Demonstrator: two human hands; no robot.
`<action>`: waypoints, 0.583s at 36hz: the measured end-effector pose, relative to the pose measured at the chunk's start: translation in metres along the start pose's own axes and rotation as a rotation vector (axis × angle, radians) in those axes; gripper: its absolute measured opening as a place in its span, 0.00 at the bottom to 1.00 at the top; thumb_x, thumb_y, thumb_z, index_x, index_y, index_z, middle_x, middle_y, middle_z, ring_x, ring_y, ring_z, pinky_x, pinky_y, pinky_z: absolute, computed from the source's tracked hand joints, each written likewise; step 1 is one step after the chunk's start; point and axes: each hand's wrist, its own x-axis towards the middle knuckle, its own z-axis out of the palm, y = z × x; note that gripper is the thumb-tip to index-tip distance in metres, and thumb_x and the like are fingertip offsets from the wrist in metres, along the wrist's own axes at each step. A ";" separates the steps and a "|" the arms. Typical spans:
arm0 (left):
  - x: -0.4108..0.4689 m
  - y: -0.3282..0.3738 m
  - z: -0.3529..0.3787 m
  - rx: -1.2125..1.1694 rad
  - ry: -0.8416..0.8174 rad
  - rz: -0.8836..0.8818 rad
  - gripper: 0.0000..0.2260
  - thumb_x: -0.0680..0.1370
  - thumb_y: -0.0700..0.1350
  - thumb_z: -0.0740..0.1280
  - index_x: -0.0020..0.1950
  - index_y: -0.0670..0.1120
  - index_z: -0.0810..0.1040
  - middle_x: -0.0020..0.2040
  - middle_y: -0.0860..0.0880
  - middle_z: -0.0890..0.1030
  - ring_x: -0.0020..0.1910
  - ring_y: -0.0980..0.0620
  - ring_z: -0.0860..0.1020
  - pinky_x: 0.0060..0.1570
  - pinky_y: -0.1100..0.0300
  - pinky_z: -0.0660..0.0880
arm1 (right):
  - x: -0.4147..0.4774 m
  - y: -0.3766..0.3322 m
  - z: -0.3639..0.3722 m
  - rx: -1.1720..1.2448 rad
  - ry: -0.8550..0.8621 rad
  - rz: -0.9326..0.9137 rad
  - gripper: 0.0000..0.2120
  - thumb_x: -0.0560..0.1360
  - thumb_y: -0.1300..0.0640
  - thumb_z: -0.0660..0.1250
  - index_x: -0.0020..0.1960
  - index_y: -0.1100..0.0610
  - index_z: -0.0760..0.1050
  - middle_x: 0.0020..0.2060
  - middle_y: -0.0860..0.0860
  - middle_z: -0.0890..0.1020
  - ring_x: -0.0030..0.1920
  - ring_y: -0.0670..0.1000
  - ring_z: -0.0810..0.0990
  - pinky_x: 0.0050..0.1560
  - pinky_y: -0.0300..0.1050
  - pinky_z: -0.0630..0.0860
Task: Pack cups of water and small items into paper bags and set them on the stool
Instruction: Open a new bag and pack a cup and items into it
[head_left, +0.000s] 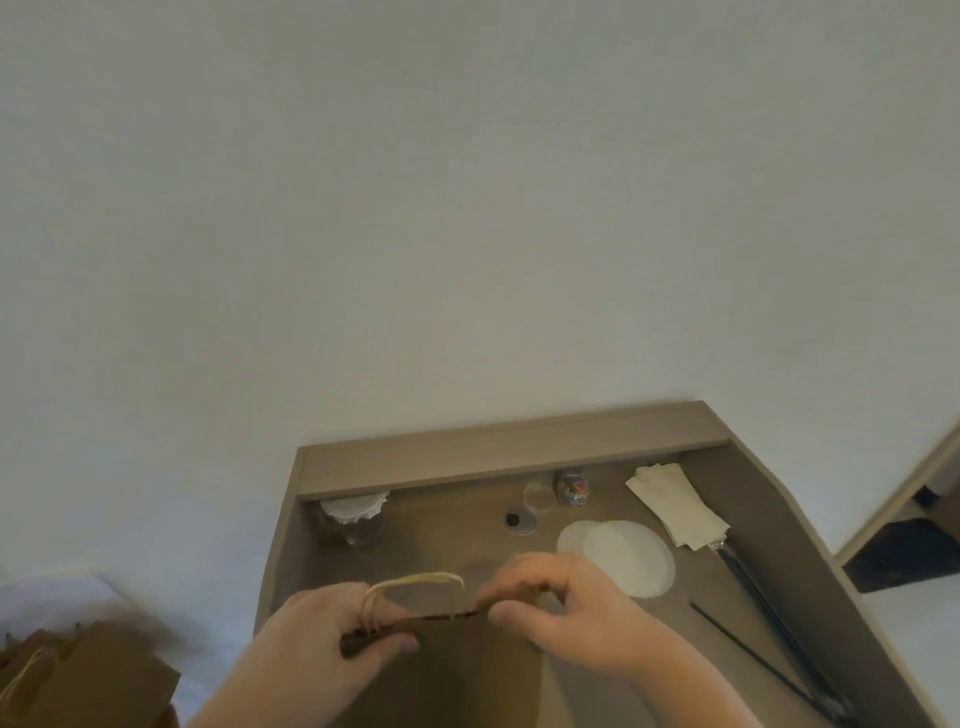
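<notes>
A brown paper bag (467, 670) with pale twine handles (415, 581) stands at the front of the wooden table (447, 540). My left hand (322, 639) pinches the bag's top edge at its left end. My right hand (566, 608) pinches the same edge on the right. The mouth is nearly closed between them. A clear cup (356, 517) with a white crimped paper cover sits at the back left of the table. A small jar of coloured items (573, 487) stands at the back, with a clear round lid (539, 496) beside it.
White round paper covers (623, 558) and folded napkins (675, 506) lie to the right. Dark thin sticks (769, 618) run along the right edge. More brown paper bags (88, 675) sit low at the left. A raised ledge (509, 452) backs the table against the wall.
</notes>
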 end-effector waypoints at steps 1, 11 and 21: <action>0.002 0.000 -0.001 0.005 0.000 0.010 0.06 0.73 0.63 0.76 0.46 0.74 0.81 0.49 0.69 0.82 0.50 0.69 0.80 0.53 0.67 0.77 | -0.003 0.007 -0.007 0.099 0.027 0.002 0.10 0.79 0.41 0.70 0.56 0.41 0.87 0.52 0.45 0.88 0.54 0.48 0.85 0.58 0.44 0.80; 0.013 0.008 -0.006 0.366 -0.025 -0.038 0.46 0.55 0.88 0.36 0.57 0.70 0.78 0.50 0.69 0.78 0.55 0.71 0.71 0.61 0.68 0.68 | 0.069 0.147 -0.066 -0.208 0.463 0.567 0.09 0.82 0.54 0.66 0.61 0.48 0.80 0.53 0.48 0.84 0.46 0.44 0.78 0.48 0.39 0.73; 0.009 0.000 0.011 0.350 0.299 0.067 0.20 0.74 0.77 0.56 0.43 0.68 0.81 0.41 0.73 0.77 0.50 0.70 0.73 0.47 0.68 0.71 | 0.148 0.224 -0.099 -0.499 0.453 0.622 0.21 0.78 0.39 0.66 0.45 0.56 0.84 0.43 0.57 0.87 0.46 0.61 0.85 0.40 0.46 0.77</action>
